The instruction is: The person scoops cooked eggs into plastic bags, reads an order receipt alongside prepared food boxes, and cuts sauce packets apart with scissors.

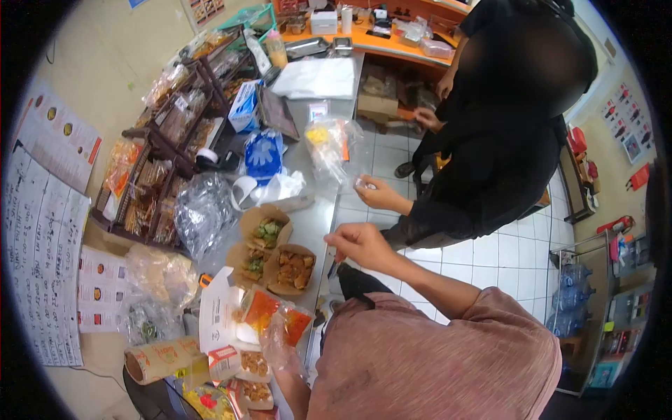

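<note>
My left hand (276, 336), in a clear plastic glove, is closed on an orange-red packet (288, 316) above an open white box (213, 308). My right hand (360, 245) is bare and hovers past the table edge with fingers pinched; whether anything is between them cannot be made out. Between my hands stand brown paper food boxes: one holds browned pieces (292, 269), and two hold food with green pieces (267, 232). Close to my left hand are small boxes of chopped brown food (253, 364).
A co-worker in black stands across from me, one hand (378, 194) at a clear bag with yellow and orange contents (325, 143). A crumpled plastic bag (203, 210), blue glove pack (264, 155) and brown rack (199, 112) line the wall side. A paper roll (162, 359) lies lower left.
</note>
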`<control>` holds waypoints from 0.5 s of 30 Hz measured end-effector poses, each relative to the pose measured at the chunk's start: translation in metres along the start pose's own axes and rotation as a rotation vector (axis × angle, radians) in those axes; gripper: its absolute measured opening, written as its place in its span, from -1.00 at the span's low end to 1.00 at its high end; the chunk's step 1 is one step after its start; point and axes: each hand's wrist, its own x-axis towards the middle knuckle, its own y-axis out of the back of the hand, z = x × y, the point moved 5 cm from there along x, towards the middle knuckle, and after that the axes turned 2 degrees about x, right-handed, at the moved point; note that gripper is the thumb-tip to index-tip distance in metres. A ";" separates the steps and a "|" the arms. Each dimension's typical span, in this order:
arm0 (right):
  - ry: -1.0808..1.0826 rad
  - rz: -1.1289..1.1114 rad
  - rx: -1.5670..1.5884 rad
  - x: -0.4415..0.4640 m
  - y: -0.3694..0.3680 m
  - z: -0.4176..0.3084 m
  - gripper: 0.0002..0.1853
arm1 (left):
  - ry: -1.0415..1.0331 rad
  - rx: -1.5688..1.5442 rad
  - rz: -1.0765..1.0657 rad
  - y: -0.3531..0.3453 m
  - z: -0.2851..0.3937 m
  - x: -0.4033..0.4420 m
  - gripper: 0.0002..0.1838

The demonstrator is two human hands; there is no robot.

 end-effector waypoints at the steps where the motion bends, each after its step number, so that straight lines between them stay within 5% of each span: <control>1: 0.083 0.063 0.032 0.000 0.003 -0.003 -0.81 | 0.408 -0.441 0.111 0.004 0.009 0.006 -0.63; 2: 0.167 0.128 0.063 0.000 0.004 -0.007 -0.80 | 0.812 -0.883 0.233 -0.001 0.010 0.001 -0.63; 4: 0.218 0.158 0.128 0.001 0.005 -0.016 -0.80 | 0.799 -0.928 0.196 0.000 0.013 0.006 -0.61; 6: 0.520 0.318 0.089 -0.001 0.020 -0.031 -0.78 | 0.735 -1.002 0.175 0.001 0.021 0.010 -0.61; 10: 0.388 0.497 -0.224 0.025 0.053 -0.054 -0.71 | 0.809 -0.966 0.246 0.008 0.014 0.003 -0.59; 12: 0.477 0.482 -0.413 0.050 0.047 -0.063 -0.72 | 0.137 0.043 -0.095 0.018 0.024 0.007 -0.57; 14: 0.597 0.482 -0.590 0.074 0.034 -0.070 -0.73 | 0.353 -0.166 -0.023 0.012 0.028 0.008 -0.56; 15: 0.681 0.446 -0.662 0.085 0.025 -0.071 -0.72 | 0.568 -0.582 0.088 0.011 0.028 0.009 -0.59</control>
